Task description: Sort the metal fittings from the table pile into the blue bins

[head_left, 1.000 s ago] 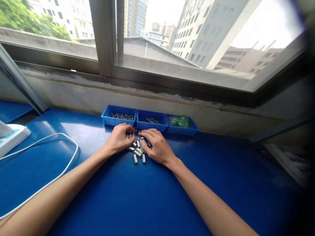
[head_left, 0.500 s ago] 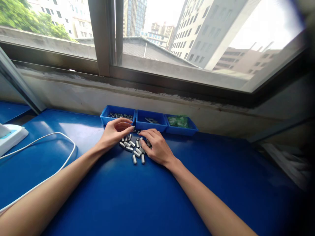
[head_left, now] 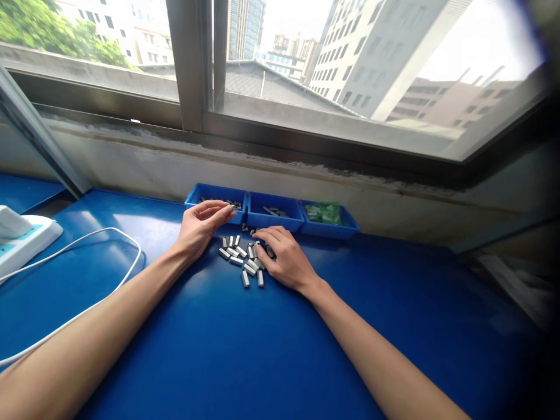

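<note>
Since the earlier frame, the left hand has lifted toward the left blue bin, thumb and forefinger tips drawn together; whether they pinch anything, I cannot tell. The right hand curls over the metal pieces, its grip hidden. Those lie loose on the tabletop; a light fingertip pinch should avoid scattering neighbours.

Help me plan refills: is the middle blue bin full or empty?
Neither: the middle blue bin holds only a few small pieces, with much of its bottom showing bare.
</note>
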Action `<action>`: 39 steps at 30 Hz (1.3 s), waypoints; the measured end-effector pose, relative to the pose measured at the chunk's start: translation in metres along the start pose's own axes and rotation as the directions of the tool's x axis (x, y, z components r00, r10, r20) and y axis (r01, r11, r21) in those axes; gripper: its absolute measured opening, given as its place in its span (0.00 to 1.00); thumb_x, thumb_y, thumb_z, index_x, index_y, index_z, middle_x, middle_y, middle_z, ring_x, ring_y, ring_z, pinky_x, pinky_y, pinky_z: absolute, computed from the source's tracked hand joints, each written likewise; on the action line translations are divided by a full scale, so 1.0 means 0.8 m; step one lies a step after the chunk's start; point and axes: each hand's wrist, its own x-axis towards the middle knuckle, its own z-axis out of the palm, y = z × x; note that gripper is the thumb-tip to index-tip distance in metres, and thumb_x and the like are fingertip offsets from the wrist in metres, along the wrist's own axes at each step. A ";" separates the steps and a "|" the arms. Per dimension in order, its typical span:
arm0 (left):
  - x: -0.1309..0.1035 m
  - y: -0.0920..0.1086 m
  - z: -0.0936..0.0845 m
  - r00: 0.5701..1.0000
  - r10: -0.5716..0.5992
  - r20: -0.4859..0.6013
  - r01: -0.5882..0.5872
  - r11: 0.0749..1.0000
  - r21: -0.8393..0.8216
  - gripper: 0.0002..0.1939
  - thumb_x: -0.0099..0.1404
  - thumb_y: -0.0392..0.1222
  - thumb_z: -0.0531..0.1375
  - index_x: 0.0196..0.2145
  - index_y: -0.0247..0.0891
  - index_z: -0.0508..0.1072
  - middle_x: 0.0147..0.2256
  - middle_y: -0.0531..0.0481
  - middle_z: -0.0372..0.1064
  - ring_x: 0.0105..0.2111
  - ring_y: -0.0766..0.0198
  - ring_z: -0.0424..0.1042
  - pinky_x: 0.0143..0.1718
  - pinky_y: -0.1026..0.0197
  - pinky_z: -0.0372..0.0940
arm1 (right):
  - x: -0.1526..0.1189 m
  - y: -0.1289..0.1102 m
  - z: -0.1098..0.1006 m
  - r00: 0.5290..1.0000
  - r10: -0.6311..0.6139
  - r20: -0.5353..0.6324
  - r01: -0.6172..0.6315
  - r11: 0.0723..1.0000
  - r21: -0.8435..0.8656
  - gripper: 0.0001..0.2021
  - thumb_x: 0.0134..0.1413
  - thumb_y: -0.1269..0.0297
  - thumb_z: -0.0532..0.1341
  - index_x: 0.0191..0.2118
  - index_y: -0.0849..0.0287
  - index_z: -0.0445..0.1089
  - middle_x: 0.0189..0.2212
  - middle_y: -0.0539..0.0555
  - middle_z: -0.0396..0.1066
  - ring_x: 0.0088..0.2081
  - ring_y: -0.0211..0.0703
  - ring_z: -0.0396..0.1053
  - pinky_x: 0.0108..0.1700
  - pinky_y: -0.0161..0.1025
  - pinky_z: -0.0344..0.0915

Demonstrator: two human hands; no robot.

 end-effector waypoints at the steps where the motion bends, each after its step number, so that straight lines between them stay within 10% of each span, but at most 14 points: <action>1: 0.001 0.000 -0.001 0.997 0.062 -0.050 -0.060 0.998 0.030 0.17 0.50 0.46 0.77 0.35 0.35 0.81 0.34 0.46 0.80 0.37 0.61 0.80 0.43 0.62 0.73 | 0.000 0.000 0.000 1.000 -0.001 -0.002 0.001 1.000 0.000 0.11 0.66 0.65 0.58 0.51 0.59 0.72 0.50 0.58 0.76 0.53 0.52 0.69 0.55 0.52 0.65; 12: 0.000 -0.002 0.001 0.957 0.285 -0.064 -0.241 0.895 0.375 0.19 0.57 0.51 0.72 0.40 0.34 0.82 0.38 0.43 0.81 0.39 0.55 0.81 0.43 0.58 0.75 | 0.000 0.001 0.001 1.000 0.008 -0.003 -0.008 1.000 -0.018 0.12 0.66 0.64 0.59 0.51 0.60 0.73 0.50 0.58 0.76 0.54 0.51 0.68 0.57 0.51 0.65; 17: -0.011 -0.004 0.010 0.829 0.444 0.340 -0.546 0.513 0.662 0.10 0.67 0.45 0.63 0.37 0.36 0.81 0.37 0.46 0.78 0.35 0.62 0.76 0.40 0.60 0.72 | 0.000 0.001 0.001 1.000 0.009 0.007 -0.009 1.000 -0.013 0.12 0.66 0.65 0.58 0.51 0.58 0.73 0.50 0.58 0.76 0.54 0.52 0.68 0.56 0.51 0.65; 23: -0.020 -0.007 0.015 0.751 0.240 0.615 -0.657 0.174 0.734 0.17 0.69 0.48 0.59 0.48 0.37 0.80 0.46 0.40 0.78 0.46 0.50 0.73 0.48 0.51 0.69 | 0.000 0.000 0.001 1.000 -0.011 0.000 0.011 1.000 -0.020 0.11 0.67 0.64 0.58 0.50 0.58 0.72 0.50 0.58 0.76 0.52 0.52 0.68 0.55 0.51 0.66; 30: -0.019 -0.010 0.014 0.754 0.132 0.644 -0.657 0.144 0.740 0.15 0.68 0.48 0.60 0.45 0.41 0.82 0.45 0.42 0.79 0.42 0.51 0.73 0.47 0.51 0.67 | 0.001 -0.002 0.000 1.000 -0.006 0.010 0.006 1.000 -0.026 0.10 0.67 0.65 0.57 0.49 0.57 0.73 0.50 0.58 0.76 0.53 0.52 0.69 0.55 0.52 0.66; 39: -0.015 -0.011 0.008 0.760 0.120 0.638 -0.619 0.431 0.656 0.17 0.65 0.34 0.57 0.48 0.40 0.81 0.45 0.45 0.78 0.42 0.58 0.77 0.45 0.60 0.69 | 0.000 0.000 0.000 1.000 0.020 -0.016 -0.021 0.999 -0.031 0.11 0.66 0.65 0.58 0.50 0.58 0.73 0.49 0.58 0.76 0.53 0.52 0.69 0.55 0.51 0.66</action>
